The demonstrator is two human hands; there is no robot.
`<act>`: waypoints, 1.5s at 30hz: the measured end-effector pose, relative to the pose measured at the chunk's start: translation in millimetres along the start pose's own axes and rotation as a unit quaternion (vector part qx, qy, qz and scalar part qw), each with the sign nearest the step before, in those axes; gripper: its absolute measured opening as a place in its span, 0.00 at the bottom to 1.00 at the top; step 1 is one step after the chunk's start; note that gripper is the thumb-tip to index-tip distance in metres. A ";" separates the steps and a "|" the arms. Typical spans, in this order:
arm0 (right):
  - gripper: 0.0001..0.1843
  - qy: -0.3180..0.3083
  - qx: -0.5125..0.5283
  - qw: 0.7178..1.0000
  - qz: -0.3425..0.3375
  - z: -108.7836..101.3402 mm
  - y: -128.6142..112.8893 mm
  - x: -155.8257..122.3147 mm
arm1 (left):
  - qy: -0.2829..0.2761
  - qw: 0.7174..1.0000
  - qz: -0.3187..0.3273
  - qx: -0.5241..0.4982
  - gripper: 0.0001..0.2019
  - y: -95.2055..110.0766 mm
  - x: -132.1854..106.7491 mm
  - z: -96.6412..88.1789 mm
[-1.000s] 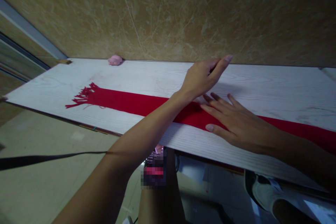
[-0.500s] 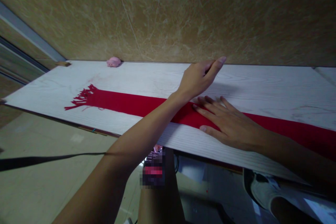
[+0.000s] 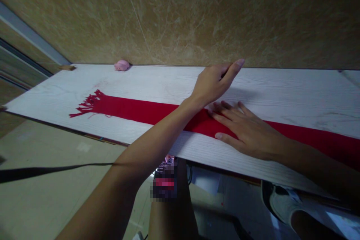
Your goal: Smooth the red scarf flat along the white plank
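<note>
A long red scarf [image 3: 132, 108] with a fringed left end lies flat along a white wood-grain board [image 3: 168, 82]. My right hand [image 3: 244, 129] lies open, palm down, on the middle of the scarf with its fingers spread and pointing left. My left hand [image 3: 215, 82] hovers just above and behind the right hand's fingertips. Its fingers stretch out to the right and nothing shows in them. My left forearm crosses the board's front edge and covers part of the scarf.
A small pink pig figure [image 3: 122, 65] sits at the board's back edge against a brown marbled wall [image 3: 197, 15]. A black strap [image 3: 56, 168] runs across the lower left over the tiled floor. Below the board's front edge a white shoe [image 3: 281, 202] shows.
My right hand has slid a little to the left along the scarf. My left hand stays almost where it was above it.
</note>
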State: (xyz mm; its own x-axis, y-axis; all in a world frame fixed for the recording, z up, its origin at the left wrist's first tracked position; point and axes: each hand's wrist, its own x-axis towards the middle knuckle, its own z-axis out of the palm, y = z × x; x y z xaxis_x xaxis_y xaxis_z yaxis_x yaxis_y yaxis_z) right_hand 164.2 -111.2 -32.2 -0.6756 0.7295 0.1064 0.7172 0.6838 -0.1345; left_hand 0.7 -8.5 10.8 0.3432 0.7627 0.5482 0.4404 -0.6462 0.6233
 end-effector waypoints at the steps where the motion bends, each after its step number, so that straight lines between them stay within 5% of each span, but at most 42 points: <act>1: 0.42 -0.006 -0.001 1.000 -0.001 2.2 -0.1 0.1 | -0.001 1.000 -0.005 0.006 0.31 0.3 -0.1 0.0; 45: 0.40 0.003 -0.011 1.000 -0.004 10.5 3.7 -1.4 | -0.009 0.999 0.025 0.033 0.29 -1.1 0.6 1.9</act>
State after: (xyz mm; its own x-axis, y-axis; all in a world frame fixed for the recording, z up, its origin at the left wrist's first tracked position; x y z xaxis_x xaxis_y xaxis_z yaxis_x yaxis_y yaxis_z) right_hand 166.0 -109.9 -43.2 -0.6798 0.7245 0.1139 0.7157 0.6893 -0.1125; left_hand 2.0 -7.3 9.4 0.3810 0.7299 0.5675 0.4759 -0.6811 0.5565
